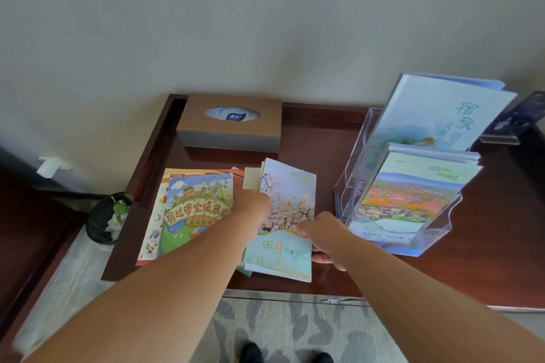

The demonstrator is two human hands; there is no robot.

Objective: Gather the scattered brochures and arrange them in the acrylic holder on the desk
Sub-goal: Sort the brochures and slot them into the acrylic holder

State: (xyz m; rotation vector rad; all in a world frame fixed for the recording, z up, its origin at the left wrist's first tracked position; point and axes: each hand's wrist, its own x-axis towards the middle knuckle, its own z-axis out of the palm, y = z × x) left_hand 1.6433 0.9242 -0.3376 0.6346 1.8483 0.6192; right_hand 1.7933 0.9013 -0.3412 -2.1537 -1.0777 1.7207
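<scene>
A blossom-cover brochure stack (290,200) lies in the middle of the dark wooden desk (324,138). My left hand (255,203) grips its left edge, fingers tucked under the top sheets. My right hand (323,233) holds the stack's right edge, thumb below near the lower corner. To the left lies a cartoon-city brochure (197,200) on top of other leaflets. On the right stands the clear acrylic holder (354,186), with a landscape brochure (413,200) in its front pocket and a pale blue brochure (436,112) in its back pocket.
A wooden tissue box (230,122) sits at the back of the desk against the wall. A black waste bin (107,218) stands on the floor left of the desk. A dark sign (519,118) stands behind the holder. Patterned carpet lies below.
</scene>
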